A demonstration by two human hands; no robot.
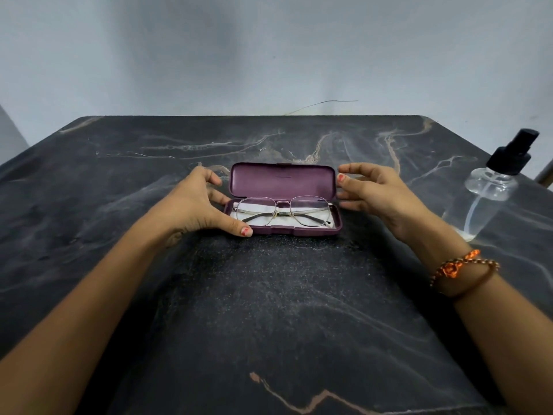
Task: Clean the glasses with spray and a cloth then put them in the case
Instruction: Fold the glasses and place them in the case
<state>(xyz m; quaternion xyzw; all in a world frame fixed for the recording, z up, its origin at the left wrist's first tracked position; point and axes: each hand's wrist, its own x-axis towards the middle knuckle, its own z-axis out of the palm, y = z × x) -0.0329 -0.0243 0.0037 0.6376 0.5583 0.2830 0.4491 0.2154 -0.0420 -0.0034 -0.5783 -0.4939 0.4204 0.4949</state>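
Note:
A purple glasses case [282, 182] lies open in the middle of the dark marble table [269, 310], lid tilted back. Thin metal-framed glasses [282, 209] lie folded inside it on a white cloth [257, 208]. My left hand [194, 205] rests at the case's left end, thumb touching the front left corner and fingers against the left side. My right hand [377, 190] hovers at the right end, fingers spread next to the lid, with a small gap. A clear spray bottle [484, 199] with a black nozzle stands at the right.
A grey wall [269, 55] rises right behind the table's far edge. The spray bottle stands close to the table's right edge. An orange thread bracelet [460, 271] is on my right wrist.

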